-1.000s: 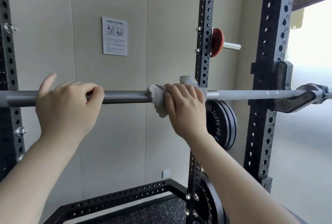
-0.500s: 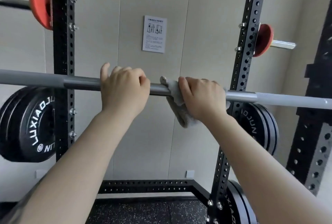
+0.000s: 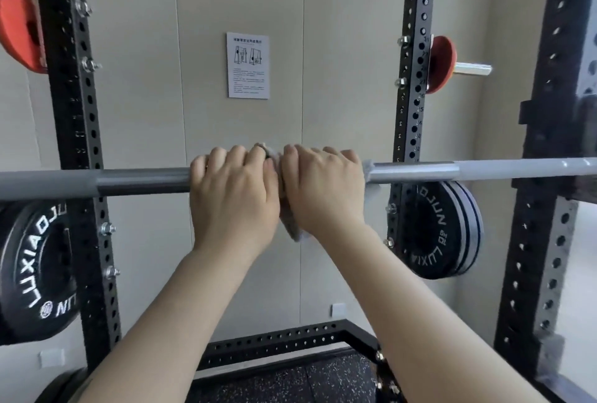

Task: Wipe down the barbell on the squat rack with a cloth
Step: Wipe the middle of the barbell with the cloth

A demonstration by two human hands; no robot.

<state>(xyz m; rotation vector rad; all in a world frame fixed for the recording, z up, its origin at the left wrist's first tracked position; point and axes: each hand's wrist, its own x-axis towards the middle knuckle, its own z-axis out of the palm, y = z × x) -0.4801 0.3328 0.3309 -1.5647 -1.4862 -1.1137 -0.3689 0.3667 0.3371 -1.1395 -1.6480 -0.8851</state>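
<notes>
Nearest to us, our two forearms reach up to the barbell (image 3: 142, 182), which lies level across the squat rack (image 3: 72, 131) at about the height of our hands. Our left hand (image 3: 234, 199) has its fingers curled over the dark middle of the bar, gripping it bare. Our right hand (image 3: 323, 192) sits touching the left, fingers wrapped over the bar with the grey cloth (image 3: 292, 224) clamped between palm and steel; a fold of cloth hangs below the hands and a tuft shows above the knuckles. Beyond the bar, black weight plates (image 3: 442, 234) hang on the right upright, lettered "LUXIAOJUN" in white, and a larger plate (image 3: 35, 270) on the left carries the same brand. Red storage pegs (image 3: 441, 63) stick out from the uprights higher up. On the far wall hangs a white instruction sheet (image 3: 247, 65), its print too small to read.
</notes>
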